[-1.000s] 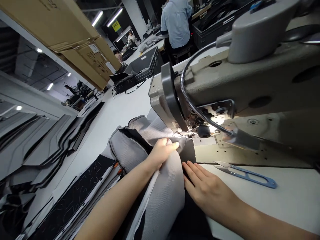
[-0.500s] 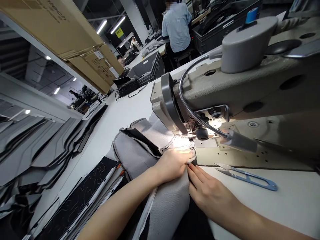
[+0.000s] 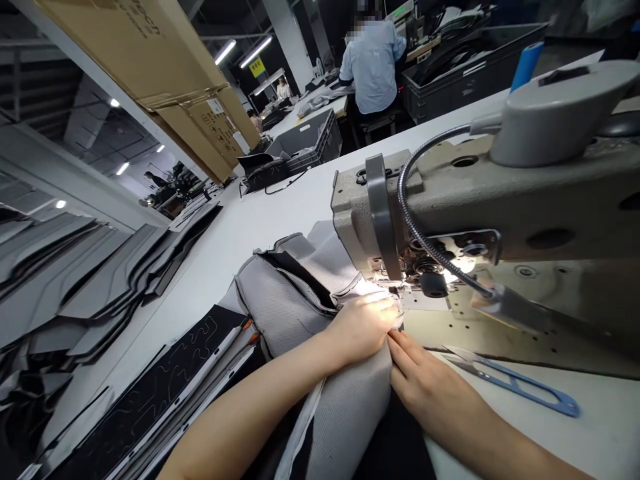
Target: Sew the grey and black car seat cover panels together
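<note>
A grey mesh fabric piece (image 3: 295,300) with black backing lies bunched on the white table, its edge under the foot of a grey sewing machine (image 3: 500,207). My left hand (image 3: 363,327) rests on top of the fabric just before the needle, fingers curled and pressing its edge. My right hand (image 3: 425,387) lies beside it on the right, fingers together and flat, fingertips touching the fabric edge next to my left hand. The machine's gooseneck lamp (image 3: 435,283) lights the needle area.
Blue thread snips (image 3: 520,385) lie on the table right of my right hand. Stacks of grey and black cut panels (image 3: 100,293) fill the left. Cardboard boxes (image 3: 150,60) sit on a shelf above. A person in a light blue shirt (image 3: 373,63) sits at the far bench near dark crates (image 3: 310,140).
Both hands have slid forward with the fabric toward the needle and now meet at its edge. The view has shifted a little to the left and up.
</note>
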Action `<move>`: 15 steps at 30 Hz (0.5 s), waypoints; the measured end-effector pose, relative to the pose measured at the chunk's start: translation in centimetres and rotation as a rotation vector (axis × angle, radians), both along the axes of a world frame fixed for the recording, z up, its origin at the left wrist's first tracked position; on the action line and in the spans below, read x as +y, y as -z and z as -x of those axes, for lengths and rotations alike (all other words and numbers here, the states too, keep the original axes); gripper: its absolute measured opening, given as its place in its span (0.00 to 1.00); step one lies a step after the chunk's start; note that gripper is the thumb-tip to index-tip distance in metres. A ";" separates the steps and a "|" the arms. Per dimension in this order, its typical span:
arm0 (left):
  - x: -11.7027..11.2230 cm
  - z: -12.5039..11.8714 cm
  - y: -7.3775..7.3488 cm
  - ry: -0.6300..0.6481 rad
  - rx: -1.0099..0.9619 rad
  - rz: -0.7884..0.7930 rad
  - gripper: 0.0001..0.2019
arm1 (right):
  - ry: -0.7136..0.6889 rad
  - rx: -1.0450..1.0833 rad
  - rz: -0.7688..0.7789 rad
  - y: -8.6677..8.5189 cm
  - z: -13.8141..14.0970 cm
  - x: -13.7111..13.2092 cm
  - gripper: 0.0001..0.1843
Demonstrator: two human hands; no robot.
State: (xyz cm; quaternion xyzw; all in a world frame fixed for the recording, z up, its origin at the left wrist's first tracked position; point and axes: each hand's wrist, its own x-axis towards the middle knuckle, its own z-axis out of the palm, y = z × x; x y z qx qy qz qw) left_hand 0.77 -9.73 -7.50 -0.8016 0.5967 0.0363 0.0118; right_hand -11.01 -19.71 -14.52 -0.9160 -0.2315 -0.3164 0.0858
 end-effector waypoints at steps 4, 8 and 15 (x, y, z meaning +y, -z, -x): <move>-0.1 0.2 0.0 -0.008 -0.049 -0.021 0.11 | 0.007 0.015 0.012 0.0 0.1 -0.3 0.21; -0.4 0.3 -0.3 -0.007 -0.058 -0.042 0.11 | 0.026 0.005 -0.037 0.0 -0.1 -0.3 0.17; -0.7 0.1 -0.3 0.013 -0.078 0.007 0.11 | 0.036 0.044 -0.054 -0.3 -0.3 -0.6 0.14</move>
